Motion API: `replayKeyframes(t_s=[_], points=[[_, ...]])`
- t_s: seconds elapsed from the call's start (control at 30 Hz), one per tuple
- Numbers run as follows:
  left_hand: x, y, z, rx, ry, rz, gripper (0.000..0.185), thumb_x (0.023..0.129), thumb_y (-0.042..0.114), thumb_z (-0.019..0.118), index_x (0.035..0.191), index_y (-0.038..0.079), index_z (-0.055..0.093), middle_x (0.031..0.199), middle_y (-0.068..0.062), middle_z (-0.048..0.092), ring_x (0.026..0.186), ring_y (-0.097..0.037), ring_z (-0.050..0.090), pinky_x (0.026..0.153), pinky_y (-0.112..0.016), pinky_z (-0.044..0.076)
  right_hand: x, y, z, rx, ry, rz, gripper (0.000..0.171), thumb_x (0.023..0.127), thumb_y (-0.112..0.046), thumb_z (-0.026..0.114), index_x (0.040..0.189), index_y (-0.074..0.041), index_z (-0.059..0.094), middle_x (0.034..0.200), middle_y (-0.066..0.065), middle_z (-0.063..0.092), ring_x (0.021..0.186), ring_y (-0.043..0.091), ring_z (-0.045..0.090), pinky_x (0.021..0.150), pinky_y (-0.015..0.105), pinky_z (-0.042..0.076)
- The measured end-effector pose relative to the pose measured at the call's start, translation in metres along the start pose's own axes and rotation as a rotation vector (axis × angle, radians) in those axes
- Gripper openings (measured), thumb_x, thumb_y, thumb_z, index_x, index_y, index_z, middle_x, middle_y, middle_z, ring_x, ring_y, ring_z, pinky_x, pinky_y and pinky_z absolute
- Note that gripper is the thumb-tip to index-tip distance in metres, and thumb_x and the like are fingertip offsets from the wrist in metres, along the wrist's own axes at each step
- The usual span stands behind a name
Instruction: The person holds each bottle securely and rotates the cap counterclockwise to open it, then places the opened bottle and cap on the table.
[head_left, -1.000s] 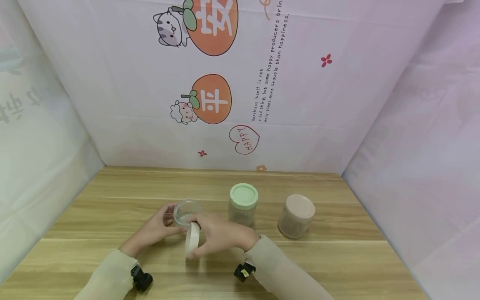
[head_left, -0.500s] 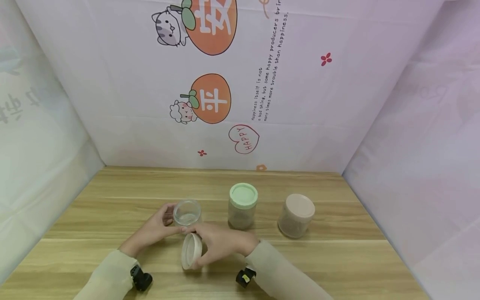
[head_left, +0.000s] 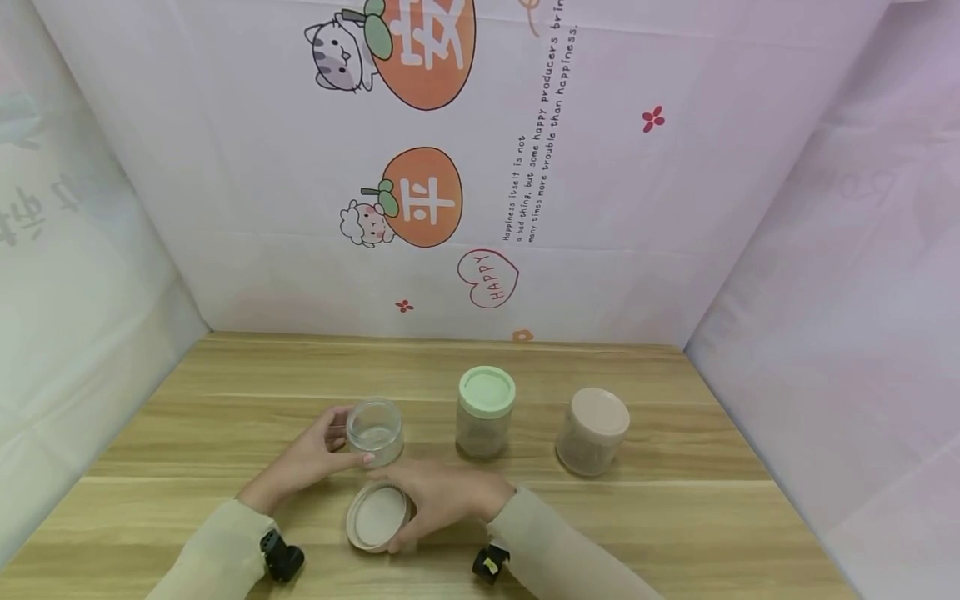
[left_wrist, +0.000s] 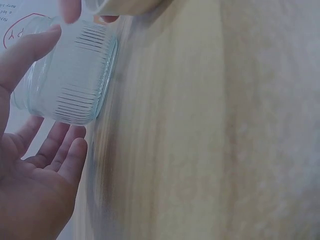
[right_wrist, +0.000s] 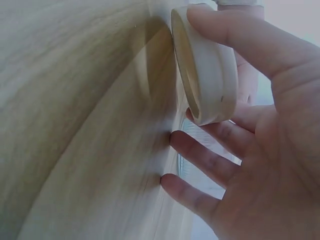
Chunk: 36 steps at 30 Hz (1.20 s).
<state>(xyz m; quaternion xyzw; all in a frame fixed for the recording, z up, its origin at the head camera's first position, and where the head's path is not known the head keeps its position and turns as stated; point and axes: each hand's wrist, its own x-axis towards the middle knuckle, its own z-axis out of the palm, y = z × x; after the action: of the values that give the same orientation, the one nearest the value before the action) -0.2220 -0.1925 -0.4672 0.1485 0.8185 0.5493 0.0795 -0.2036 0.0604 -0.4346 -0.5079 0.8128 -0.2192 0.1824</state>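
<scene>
Left hand (head_left: 303, 462) has its grip curled round the open clear jar (head_left: 375, 429), which stands near the middle of the bench (head_left: 675, 517), thumb on one side and fingers on the other. Right hand (head_left: 442, 500) pinches the beige lid (head_left: 377, 517) just in front of the jar, open side up and low over the wood, maybe touching, hard to tell. The jar looks rigid, light and a bit slick; its ribbed band is the safest hold. The green-lidded jar (head_left: 486, 412) and pink-lidded jar (head_left: 594, 431) sit to the right.

Bright, even, soft indoor light; faint shadows.
Head view sharp, its edges bowed; wrist views blur the wooden table (head_left: 675, 517).
</scene>
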Motion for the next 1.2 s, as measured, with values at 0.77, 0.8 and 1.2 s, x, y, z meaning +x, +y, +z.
replayKeyframes(t_s=[0.77, 0.8, 1.2], points=[[-0.001, 0.007, -0.001, 0.012, 0.002, -0.026, 0.085, 0.083, 0.027, 0.085, 0.148, 0.002, 0.035, 0.142, -0.022, 0.046, 0.134, -0.045, 0.042, 0.114, -0.054, 0.032, 0.004, -0.013, 0.009, -0.318, 0.024, 0.094, 0.091, 0.080, -0.056, 0.080, 0.153, -0.021, 0.040, 0.154, -0.008, 0.040, 0.134, 0.013, 0.041, 0.109, 0.028, 0.037], [-0.001, 0.007, -0.001, 0.015, 0.000, -0.025, 0.085, 0.083, 0.027, 0.085, 0.148, 0.002, 0.035, 0.142, -0.022, 0.046, 0.134, -0.045, 0.042, 0.113, -0.054, 0.032, 0.003, -0.012, 0.009, -0.310, 0.021, 0.089, 0.090, 0.080, -0.056, 0.080, 0.153, -0.022, 0.039, 0.153, -0.009, 0.040, 0.134, 0.012, 0.040, 0.110, 0.028, 0.037], [-0.004, 0.011, -0.003, 0.043, -0.025, -0.020, 0.089, 0.083, 0.030, 0.084, 0.151, 0.005, 0.032, 0.148, -0.023, 0.041, 0.136, -0.047, 0.039, 0.113, -0.058, 0.031, -0.007, -0.008, -0.002, -0.074, 0.012, 0.033, 0.084, 0.082, -0.040, 0.084, 0.151, -0.019, 0.041, 0.149, -0.008, 0.042, 0.130, 0.003, 0.042, 0.106, 0.020, 0.037]])
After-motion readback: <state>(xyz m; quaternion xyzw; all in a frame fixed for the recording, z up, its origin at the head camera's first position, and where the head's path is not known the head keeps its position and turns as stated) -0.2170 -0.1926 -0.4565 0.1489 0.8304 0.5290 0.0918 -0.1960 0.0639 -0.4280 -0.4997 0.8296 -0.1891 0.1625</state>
